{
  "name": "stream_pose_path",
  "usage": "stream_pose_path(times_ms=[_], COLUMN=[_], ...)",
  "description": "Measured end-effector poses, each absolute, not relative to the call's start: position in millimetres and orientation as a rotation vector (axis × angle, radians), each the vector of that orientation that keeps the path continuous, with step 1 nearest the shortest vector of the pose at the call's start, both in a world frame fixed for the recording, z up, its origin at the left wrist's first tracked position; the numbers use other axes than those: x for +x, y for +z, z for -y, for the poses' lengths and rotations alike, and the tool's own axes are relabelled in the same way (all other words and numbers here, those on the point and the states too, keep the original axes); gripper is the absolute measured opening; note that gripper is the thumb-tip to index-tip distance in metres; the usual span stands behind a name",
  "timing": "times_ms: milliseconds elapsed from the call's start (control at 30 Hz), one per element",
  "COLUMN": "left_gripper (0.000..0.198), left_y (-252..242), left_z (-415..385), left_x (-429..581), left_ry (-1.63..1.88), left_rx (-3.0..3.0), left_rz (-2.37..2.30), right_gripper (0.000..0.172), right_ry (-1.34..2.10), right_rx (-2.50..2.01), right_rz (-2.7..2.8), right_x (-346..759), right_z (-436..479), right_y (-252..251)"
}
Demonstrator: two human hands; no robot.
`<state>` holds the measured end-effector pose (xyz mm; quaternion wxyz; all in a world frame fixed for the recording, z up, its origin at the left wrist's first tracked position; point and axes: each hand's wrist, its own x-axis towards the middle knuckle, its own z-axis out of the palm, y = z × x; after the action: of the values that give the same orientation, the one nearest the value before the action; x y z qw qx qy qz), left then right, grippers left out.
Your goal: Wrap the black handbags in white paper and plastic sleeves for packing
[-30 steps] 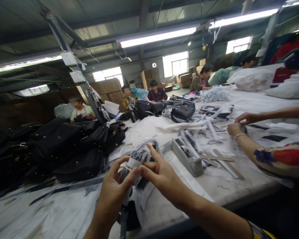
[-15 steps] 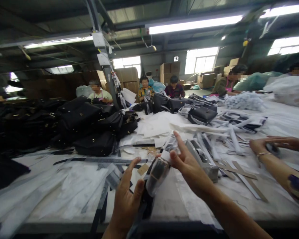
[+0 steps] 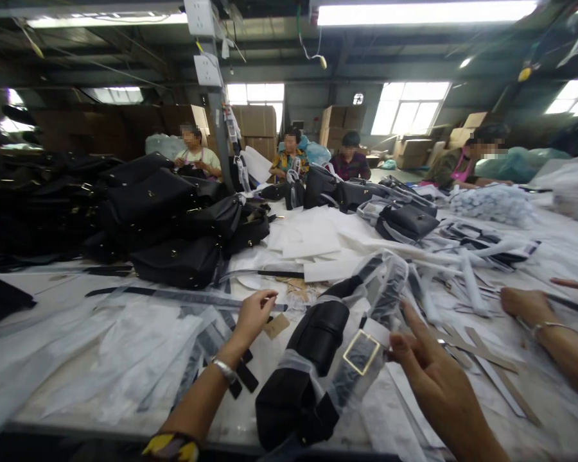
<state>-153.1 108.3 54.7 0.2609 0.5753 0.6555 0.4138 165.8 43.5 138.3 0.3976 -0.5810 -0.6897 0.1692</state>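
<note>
My left hand (image 3: 254, 319) hovers above the table, its fingers loosely bent and nothing visible in them. A small brown card tag (image 3: 276, 326) lies just beside it. My right hand (image 3: 431, 375) has its thumb and fingers at the edge of a buckled strap (image 3: 349, 372), which is wrapped in clear film with a white piece around it. The strap has a gold square buckle (image 3: 361, 351). Left of the strap, a black bag (image 3: 318, 337) stands narrow end toward me, a pale translucent wrap round its middle. Its far end is partly covered by wrapped straps.
Black bags (image 3: 149, 199) are heaped at the left. White sheets (image 3: 308, 234) lie mid-table, with flat strips (image 3: 501, 372) at the right. A neighbour's hand (image 3: 527, 307) works at the right edge. Several people sit across the table beyond more bags (image 3: 404, 221).
The black bag and its buckled strap now show plainly between my hands. My left hand has moved up and forward, and my right hand has shifted right. The view has tilted down.
</note>
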Motion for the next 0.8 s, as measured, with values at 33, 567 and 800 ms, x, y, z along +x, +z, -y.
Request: stream_pose_path(times_ms=[33,567,800], left_gripper=[0.024,0.028,0.025], left_y=[48.0,79.5,199.4], left_z=[-127.2,-229.3,-202.8], left_x=[-157.0,-163.3,-151.4], left_ry=[1.078,0.868,1.112], left_rx=[1.59,1.727,1.6], left_rz=[-1.819,-1.701,-1.359], right_gripper=[0.065,0.039,0.032], right_ry=[0.41,0.419,0.61], right_rx=[-1.466,-1.359,-1.061], right_rz=[1.77,1.836,1.696], right_x=[166.8,182.1,161.8], right_z=[-44.2,-55.2,-78.0], right_y=[139.1,154.2,188.0])
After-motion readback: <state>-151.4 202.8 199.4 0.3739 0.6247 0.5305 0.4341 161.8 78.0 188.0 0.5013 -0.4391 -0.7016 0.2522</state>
